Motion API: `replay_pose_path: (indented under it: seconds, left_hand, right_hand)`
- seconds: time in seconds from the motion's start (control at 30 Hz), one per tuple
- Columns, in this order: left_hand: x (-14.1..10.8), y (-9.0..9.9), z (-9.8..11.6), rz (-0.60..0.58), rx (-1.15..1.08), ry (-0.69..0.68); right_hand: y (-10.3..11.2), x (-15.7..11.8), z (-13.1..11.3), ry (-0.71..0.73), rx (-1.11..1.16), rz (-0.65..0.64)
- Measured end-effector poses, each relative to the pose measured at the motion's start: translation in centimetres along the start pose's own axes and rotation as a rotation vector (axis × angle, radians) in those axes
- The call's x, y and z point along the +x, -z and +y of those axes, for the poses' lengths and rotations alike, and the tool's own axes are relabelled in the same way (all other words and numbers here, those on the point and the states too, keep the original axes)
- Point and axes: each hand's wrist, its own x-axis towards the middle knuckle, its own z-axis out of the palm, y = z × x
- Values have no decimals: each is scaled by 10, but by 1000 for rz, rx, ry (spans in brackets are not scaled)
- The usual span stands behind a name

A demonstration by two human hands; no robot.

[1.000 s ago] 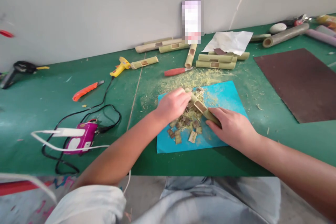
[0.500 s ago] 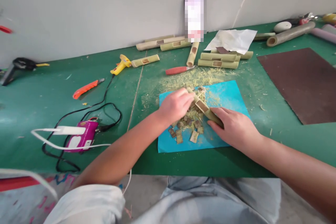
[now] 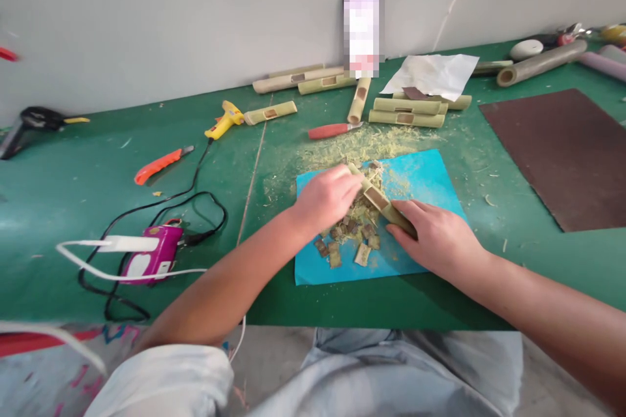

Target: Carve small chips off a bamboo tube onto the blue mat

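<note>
A green bamboo tube point(image 3: 376, 197) with a rectangular opening cut in its side slants over a blue sheet point(image 3: 430, 176). My right hand point(image 3: 440, 231) is wrapped around its lower right end. At the upper left end, the curled fingers of my left hand point(image 3: 330, 192) close on the tube; their tips are partly hidden, so anything small inside them cannot be made out. Beneath the tube lie pale shavings point(image 3: 359, 212) and several small cut bamboo pieces point(image 3: 334, 254), heaped on the sheet.
Behind the sheet are a red-handled knife point(image 3: 332, 131) and several cut bamboo tubes point(image 3: 405, 118). To the left lie an orange utility knife point(image 3: 161, 165), a yellow glue gun point(image 3: 225, 120) and a purple power strip point(image 3: 159, 251) with cords. A dark brown sheet point(image 3: 562, 156) lies right.
Both hands and the bamboo tube keep practically the same position. Only a very slight shift of the camera view shows.
</note>
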Motion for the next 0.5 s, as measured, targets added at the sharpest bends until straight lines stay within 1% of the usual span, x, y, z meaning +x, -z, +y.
replay_pose_path:
  seconds: [0.07, 0.17, 0.3, 0.43, 0.5]
  left_hand:
    - [0, -1, 0, -3, -4, -35]
    - [1, -2, -1, 30, 71, 5]
    - [1, -1, -1, -19, 49, -21]
    - [2, 2, -2, 14, 66, 9]
    - [3, 2, -2, -19, 73, -29]
  right_hand:
    - [0, 0, 0, -2, -1, 0]
    - [0, 0, 0, -3, 0, 7]
    - [1, -1, 0, 2, 4, 4]
    - [0, -1, 0, 0, 0, 23]
    - [0, -1, 0, 0, -4, 21]
